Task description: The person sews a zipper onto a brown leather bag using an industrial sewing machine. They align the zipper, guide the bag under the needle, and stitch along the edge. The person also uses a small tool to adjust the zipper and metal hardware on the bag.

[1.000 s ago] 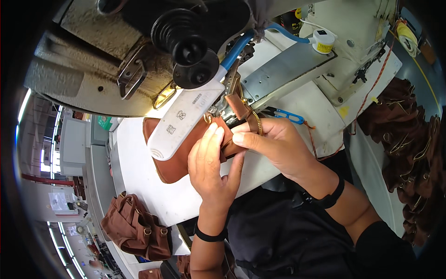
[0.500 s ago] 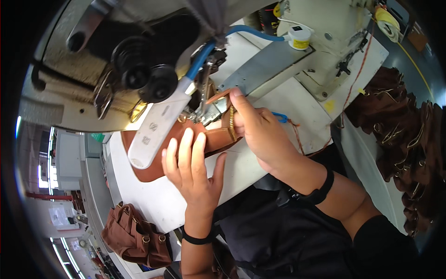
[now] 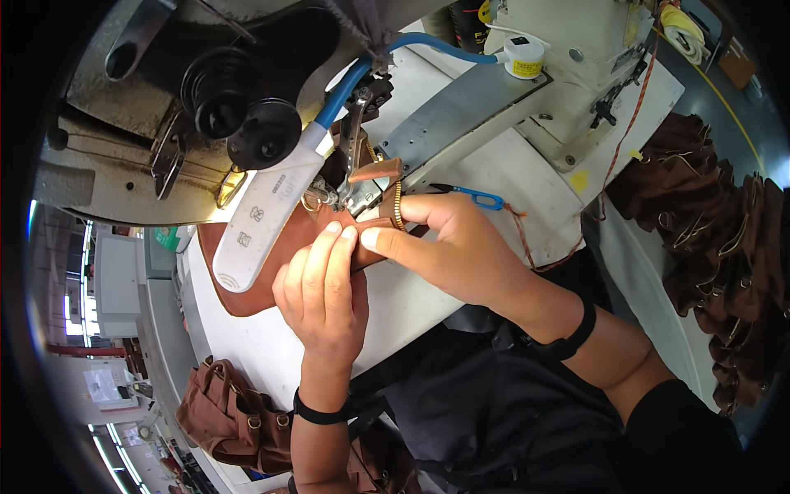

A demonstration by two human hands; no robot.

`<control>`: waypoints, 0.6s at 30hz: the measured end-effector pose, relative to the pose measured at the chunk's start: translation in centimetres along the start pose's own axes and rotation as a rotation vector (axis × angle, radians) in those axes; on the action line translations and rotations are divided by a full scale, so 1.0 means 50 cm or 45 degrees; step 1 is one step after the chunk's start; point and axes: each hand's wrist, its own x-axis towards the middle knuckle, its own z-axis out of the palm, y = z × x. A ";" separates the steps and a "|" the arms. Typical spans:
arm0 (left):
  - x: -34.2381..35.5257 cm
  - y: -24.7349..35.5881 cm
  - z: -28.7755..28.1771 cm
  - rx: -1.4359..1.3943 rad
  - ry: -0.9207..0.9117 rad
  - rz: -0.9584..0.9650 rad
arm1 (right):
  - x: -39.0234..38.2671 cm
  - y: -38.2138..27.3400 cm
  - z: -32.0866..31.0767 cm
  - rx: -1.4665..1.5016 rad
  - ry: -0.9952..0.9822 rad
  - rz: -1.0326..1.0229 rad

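Observation:
A piece of smooth brown leather (image 3: 255,292) lies on the white sewing table, its far edge close to the machine's presser foot (image 3: 344,200). My left hand (image 3: 323,296) is closed on the leather's near edge, fingers together, its thumb mostly hidden. My right hand (image 3: 465,251) pinches the same edge, thumb on top, fingers partly hidden behind a folded part. Along that part runs a zipper with gold teeth (image 3: 397,206). Above it a brown leather strip (image 3: 376,170) sticks out. The fingertips of both hands almost meet just before the presser foot.
A white lamp (image 3: 263,216) on a blue stem hangs over the leather. Blue-handled thread snips (image 3: 485,198) lie beyond my right hand, with orange cord beside them. A brown bag (image 3: 234,416) sits at the lower left. Many brown pieces (image 3: 708,263) are heaped at the right.
My right hand has dropped from the upright strip to the leather edge, its thumb now pressing there. My left hand's spread thumb has tucked in and its fingers have closed. The view has shifted slightly.

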 end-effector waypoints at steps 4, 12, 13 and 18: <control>0.002 0.001 -0.002 -0.048 -0.012 -0.015 | -0.006 0.027 -0.014 -0.179 -0.051 -0.033; 0.009 0.029 -0.036 0.198 -0.120 -0.016 | 0.005 -0.034 -0.024 0.312 -0.201 0.578; 0.004 0.026 -0.034 0.174 -0.117 -0.011 | 0.002 -0.032 -0.022 0.296 -0.214 0.545; 0.005 0.028 -0.030 0.083 -0.121 -0.049 | -0.005 -0.033 -0.022 0.324 -0.214 0.502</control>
